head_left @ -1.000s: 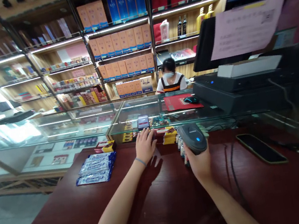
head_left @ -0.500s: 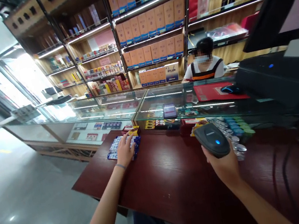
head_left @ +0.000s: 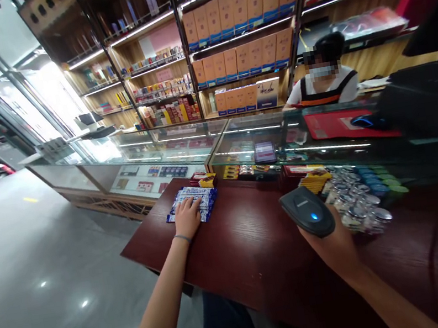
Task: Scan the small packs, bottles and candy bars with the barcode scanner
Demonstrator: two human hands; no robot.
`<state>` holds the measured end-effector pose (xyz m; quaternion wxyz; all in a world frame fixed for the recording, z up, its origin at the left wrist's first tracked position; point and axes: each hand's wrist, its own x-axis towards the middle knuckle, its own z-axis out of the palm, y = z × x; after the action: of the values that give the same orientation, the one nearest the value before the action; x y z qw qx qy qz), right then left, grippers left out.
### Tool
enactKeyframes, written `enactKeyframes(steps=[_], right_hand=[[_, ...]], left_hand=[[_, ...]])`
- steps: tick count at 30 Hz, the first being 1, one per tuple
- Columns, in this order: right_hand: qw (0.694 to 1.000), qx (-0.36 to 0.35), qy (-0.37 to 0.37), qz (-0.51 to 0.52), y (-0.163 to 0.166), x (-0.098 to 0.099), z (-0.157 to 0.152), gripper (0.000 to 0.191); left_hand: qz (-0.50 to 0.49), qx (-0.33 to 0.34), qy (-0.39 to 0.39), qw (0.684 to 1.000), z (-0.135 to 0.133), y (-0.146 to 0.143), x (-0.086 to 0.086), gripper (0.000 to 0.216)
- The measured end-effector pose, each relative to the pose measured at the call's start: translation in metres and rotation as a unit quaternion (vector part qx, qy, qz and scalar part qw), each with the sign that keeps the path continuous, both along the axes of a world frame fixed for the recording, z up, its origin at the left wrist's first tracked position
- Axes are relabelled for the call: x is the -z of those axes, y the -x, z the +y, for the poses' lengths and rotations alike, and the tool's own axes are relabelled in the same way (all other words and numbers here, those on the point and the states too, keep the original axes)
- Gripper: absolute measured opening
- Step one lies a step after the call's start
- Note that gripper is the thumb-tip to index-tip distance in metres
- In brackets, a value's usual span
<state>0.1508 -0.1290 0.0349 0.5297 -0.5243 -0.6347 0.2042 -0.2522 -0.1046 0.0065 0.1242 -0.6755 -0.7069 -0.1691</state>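
Observation:
My left hand [head_left: 188, 218] lies on a stack of blue-and-white cartons [head_left: 203, 196] at the far left corner of the dark red wooden counter [head_left: 250, 248], its fingers curled over the near edge of the top carton. In my right hand [head_left: 335, 245] I grip a black barcode scanner [head_left: 307, 212] with a blue light, held above the counter at the right. Beside the scanner lies a heap of small silver-capped items [head_left: 356, 208].
A glass display case [head_left: 183, 153] runs behind the counter, with red and yellow packs [head_left: 205, 179] at its foot. A seated person in a mask [head_left: 324, 79] is behind it. Shelves of boxed goods fill the back wall. Open tiled floor lies to the left.
My left hand has moved left from the packs near the glass case onto the blue-and-white cartons. The view has swung left; my right hand keeps hold of the scanner.

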Motion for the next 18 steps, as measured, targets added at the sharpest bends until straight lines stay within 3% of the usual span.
enactKeyframes(steps=[11, 15, 18], right_hand=[[0.999, -0.01, -0.05, 0.017, 0.001, -0.003, 0.002, 0.053], [0.998, 0.012, -0.057, 0.012, 0.002, -0.005, 0.004, 0.049], [0.997, 0.02, -0.075, 0.008, 0.001, -0.002, 0.007, 0.049]], left_hand=[[-0.102, 0.042, -0.066, 0.992, -0.004, 0.009, 0.006, 0.049], [-0.162, 0.07, -0.141, 0.974, -0.003, -0.001, -0.011, 0.049], [-0.225, 0.108, -0.165, 0.954, 0.006, -0.025, -0.032, 0.042]])
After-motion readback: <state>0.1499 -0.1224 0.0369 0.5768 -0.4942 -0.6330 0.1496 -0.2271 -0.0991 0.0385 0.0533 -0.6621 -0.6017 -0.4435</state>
